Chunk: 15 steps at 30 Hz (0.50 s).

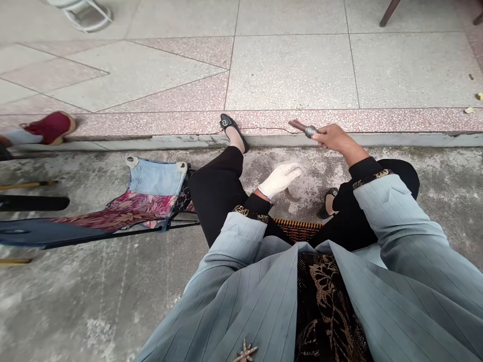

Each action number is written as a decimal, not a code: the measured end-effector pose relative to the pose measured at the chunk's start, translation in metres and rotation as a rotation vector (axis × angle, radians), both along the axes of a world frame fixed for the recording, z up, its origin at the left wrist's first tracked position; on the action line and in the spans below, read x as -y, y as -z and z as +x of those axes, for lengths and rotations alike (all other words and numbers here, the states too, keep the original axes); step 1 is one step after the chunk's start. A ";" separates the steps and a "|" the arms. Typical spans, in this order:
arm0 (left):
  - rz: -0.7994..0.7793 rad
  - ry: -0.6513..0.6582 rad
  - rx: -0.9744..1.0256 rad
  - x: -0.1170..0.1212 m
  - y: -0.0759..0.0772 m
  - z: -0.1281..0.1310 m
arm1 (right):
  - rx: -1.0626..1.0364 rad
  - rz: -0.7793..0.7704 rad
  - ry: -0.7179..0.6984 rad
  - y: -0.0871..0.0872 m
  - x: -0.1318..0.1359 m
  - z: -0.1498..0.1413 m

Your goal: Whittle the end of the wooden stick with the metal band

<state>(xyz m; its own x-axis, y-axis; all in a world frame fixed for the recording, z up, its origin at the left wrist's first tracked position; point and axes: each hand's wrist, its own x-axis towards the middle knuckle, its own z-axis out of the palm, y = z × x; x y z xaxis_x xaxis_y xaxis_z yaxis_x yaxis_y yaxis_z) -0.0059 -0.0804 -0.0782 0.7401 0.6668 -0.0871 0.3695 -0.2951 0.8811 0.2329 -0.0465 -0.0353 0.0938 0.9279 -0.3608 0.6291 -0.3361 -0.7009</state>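
My right hand (331, 137), bare, is closed around a brown stick wound with silver wire (311, 131). The stick's bare brown end points left, over the pink step edge. Lower and to the left, my left hand (281, 179) wears a white knitted glove, its fingers curled together. A thin, curved brownish piece (290, 195) shows just below the gloved fingers, blurred. Whatever lies inside that glove is hidden, so I cannot tell if the curved piece is held. The two hands are apart, both in front of my knees.
A low tiled step (287, 75) runs across in front of me. To my left stands a folding chair (151, 201) with patched fabric. Another person's red shoe (53, 128) rests near the step edge. Beneath me is a woven seat (298, 230). A white stool (85, 15) stands far left.
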 end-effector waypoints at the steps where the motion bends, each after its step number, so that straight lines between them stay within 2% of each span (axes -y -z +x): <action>1: 0.030 0.002 -0.017 0.000 -0.002 -0.001 | 0.164 -0.033 -0.056 0.001 0.000 -0.002; 3: 0.046 -0.017 -0.029 0.000 -0.004 -0.002 | 0.412 -0.105 -0.215 0.002 0.000 -0.008; 6: 0.035 -0.111 -0.007 -0.002 -0.006 -0.007 | 0.531 -0.271 -0.487 0.004 0.004 -0.016; 8: 0.039 -0.199 0.014 -0.004 -0.005 -0.009 | 0.431 -0.409 -0.651 0.005 0.008 -0.017; 10: 0.032 -0.270 0.032 -0.006 -0.003 -0.011 | 0.241 -0.514 -0.779 0.006 0.010 -0.017; 15: 0.001 -0.334 0.013 -0.012 0.007 -0.007 | -0.189 -0.596 -0.909 0.000 0.013 -0.016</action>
<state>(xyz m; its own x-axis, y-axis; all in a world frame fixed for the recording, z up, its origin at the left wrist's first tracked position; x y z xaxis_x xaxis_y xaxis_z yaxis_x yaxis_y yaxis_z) -0.0131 -0.0684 -0.0854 0.4817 0.8729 -0.0780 0.4346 -0.1607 0.8862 0.2169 -0.0593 -0.0357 -0.6389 0.2956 -0.7102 0.7131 -0.1188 -0.6910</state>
